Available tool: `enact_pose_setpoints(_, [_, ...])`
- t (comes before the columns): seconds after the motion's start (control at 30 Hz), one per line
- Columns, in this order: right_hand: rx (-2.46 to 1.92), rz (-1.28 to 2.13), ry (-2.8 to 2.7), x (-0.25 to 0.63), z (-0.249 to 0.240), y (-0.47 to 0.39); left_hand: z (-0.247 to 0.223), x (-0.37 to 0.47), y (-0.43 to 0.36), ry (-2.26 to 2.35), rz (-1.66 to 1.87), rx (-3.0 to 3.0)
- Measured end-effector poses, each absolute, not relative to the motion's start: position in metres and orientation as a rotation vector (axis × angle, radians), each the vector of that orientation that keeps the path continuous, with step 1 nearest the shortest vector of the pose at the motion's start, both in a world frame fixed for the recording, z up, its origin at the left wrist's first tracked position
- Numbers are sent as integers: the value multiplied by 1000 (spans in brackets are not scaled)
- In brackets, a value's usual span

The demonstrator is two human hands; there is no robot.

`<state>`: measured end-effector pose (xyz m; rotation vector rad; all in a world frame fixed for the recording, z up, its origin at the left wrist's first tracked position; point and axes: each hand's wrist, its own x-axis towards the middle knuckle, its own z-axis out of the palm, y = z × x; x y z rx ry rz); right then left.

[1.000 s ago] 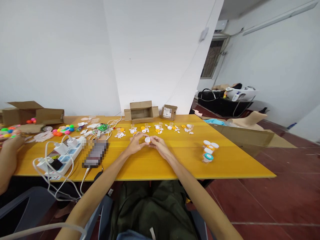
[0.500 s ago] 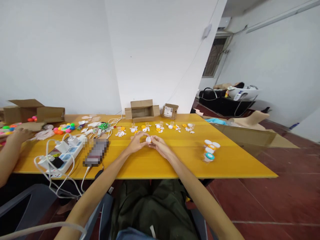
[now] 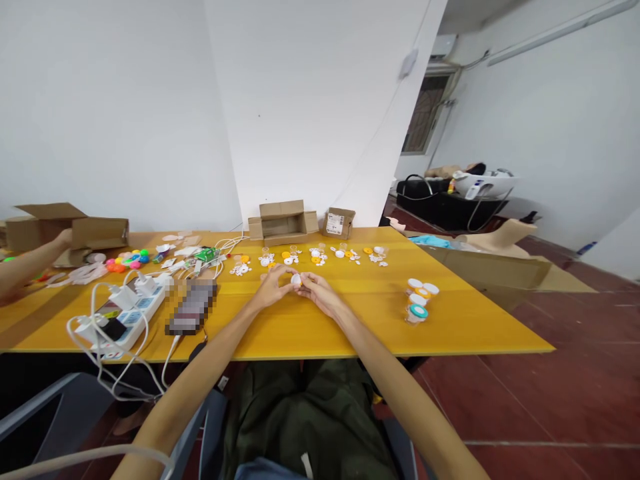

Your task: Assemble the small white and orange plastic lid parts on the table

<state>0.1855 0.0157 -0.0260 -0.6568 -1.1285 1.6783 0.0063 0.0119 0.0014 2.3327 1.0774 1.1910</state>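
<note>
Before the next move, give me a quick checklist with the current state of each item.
1. Left hand on the white-topped piece: ok.
2. Right hand on it too: ok.
3. Piece fully closed: cannot tell, fingers cover much of it.
4. Lidded containers apart from both hands: ok, grouped at right.
5. Co-worker's hand away: ok, at the far-left cardboard box.
6. Foreground white cable off the left forearm: cannot tell, they overlap in view.

Person's L hand [image 3: 273, 289] & R hand [image 3: 318, 292] pinch a small white cap [image 3: 296, 281] btwn fingertips, mid-frame, above yellow bench [image 3: 300, 333]. White + orange parts [image 3: 315, 261] strewn just beyond. Lidded tubs [image 3: 418, 301], one teal-topped, clustered R of frame. Pwr strip [image 3: 136, 323] w/ cables lower L; co-worker's hand [image 3: 63, 239] at open carton [image 3: 103, 232], far L.
</note>
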Motion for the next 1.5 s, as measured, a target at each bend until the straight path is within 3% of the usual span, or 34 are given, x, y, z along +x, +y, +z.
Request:
enact_pose_setpoints(1.07, [-654, 1695, -1096, 187, -27, 19, 1, -3, 19, 1145, 1164, 2325])
enact_pose_setpoints(1.5, [-744, 1573, -1040, 191, -31, 24, -9, -12, 23, 1490, 1019, 2630])
